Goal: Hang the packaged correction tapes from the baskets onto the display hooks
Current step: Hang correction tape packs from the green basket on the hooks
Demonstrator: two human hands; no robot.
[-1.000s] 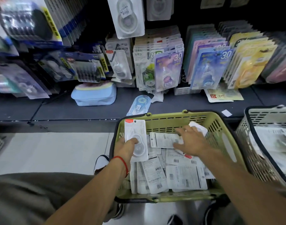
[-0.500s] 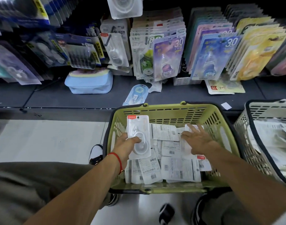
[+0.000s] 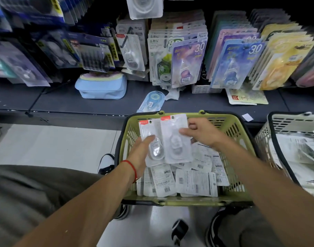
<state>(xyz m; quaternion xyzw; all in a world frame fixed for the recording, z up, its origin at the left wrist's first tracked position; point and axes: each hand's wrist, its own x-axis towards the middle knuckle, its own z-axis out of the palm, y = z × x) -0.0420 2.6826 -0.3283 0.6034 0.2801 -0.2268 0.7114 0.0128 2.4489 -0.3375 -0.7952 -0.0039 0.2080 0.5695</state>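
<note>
A green basket [image 3: 238,129] holds several packaged correction tapes [image 3: 195,182], most lying face down with barcodes up. My left hand [image 3: 141,154] grips one clear blister pack with a red tab [image 3: 149,136] above the basket. My right hand [image 3: 200,131] pinches a second, like pack [image 3: 175,139] by its right edge and holds it against the first one. On the display, one matching pack [image 3: 131,52] hangs on a hook among other carded tapes. Another clear pack [image 3: 143,6] hangs higher up.
A white basket [image 3: 277,122] with more packs stands at the right. On the dark shelf [image 3: 63,102] lie a light blue pouch [image 3: 101,86], a loose blue correction tape [image 3: 151,100] and some cards. Rows of carded goods fill the display. My knees and shoes frame the green basket.
My right hand has lifted a second pack out of the green basket and brought it beside the pack in my left hand. The view has tilted down slightly.
</note>
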